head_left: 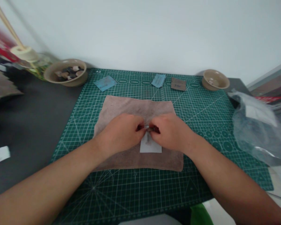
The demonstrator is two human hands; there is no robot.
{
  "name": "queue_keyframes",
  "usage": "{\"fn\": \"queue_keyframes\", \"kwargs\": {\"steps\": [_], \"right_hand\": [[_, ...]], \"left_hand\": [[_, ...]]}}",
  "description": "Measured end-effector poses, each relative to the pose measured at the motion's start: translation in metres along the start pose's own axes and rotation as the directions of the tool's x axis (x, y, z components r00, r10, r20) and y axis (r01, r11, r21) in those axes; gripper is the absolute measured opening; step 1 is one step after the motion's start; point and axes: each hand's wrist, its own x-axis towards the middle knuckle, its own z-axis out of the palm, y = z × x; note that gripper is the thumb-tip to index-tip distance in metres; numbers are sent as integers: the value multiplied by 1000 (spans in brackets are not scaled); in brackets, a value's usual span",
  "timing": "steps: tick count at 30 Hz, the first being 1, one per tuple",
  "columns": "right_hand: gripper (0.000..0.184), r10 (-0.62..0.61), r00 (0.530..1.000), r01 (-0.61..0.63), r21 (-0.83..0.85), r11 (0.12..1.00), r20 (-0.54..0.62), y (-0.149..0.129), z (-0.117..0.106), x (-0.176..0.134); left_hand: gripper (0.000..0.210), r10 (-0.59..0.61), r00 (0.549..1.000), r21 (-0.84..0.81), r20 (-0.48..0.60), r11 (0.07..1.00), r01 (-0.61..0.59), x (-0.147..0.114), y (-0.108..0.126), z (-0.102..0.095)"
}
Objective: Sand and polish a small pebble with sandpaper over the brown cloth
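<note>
My left hand (pixel 125 131) and my right hand (pixel 170 131) meet over a pinkish-brown cloth (pixel 124 159), both with fingers closed in a pinch. Between the fingertips shows a small grey-brown piece (pixel 150 129), mostly covered, so I cannot tell its kind. The right fingers grip it, while the left fingertips touch its other end. Just beneath lies a small white square of paper (pixel 151 147), flat on the cloth and partly hidden by the hands.
The cloth lies on a green cutting mat (pixel 140 187). Behind it are two blue sheets (pixel 105 83) (pixel 158 80) and a brown sheet (pixel 178 84). A bowl of stones (pixel 66 73) stands left, a smaller bowl (pixel 215 80) right, beside a clear plastic bag (pixel 255 131).
</note>
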Motion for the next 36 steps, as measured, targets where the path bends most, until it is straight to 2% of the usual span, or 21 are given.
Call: {"fn": "queue_keyframes", "kwargs": {"steps": [2, 6, 11, 15, 19, 36], "right_hand": [[19, -56, 997, 55, 32, 998, 45, 0, 0, -1], [20, 22, 1000, -22, -14, 1000, 8, 0, -1, -2], [20, -68, 995, 65, 44, 997, 75, 0, -3, -3], [17, 23, 999, -26, 110, 994, 31, 4, -6, -4], [14, 55, 998, -55, 174, 983, 4, 6, -8, -5], [15, 39, 999, -42, 118, 992, 33, 3, -9, -4]], "left_hand": [[25, 10, 1000, -6, 3, 1000, -10, 0, 0, -1], [27, 12, 1000, 6, -2, 1000, -12, -1, -1, -1], [25, 12, 1000, -10, -4, 1000, -12, 1, -1, 0], [26, 16, 1000, -4, -18, 1000, -16, 1, -2, 0], [26, 21, 1000, -2, -12, 1000, -22, 0, -3, 0], [27, 19, 1000, 8, 5, 1000, -19, -3, 1, -3]]}}
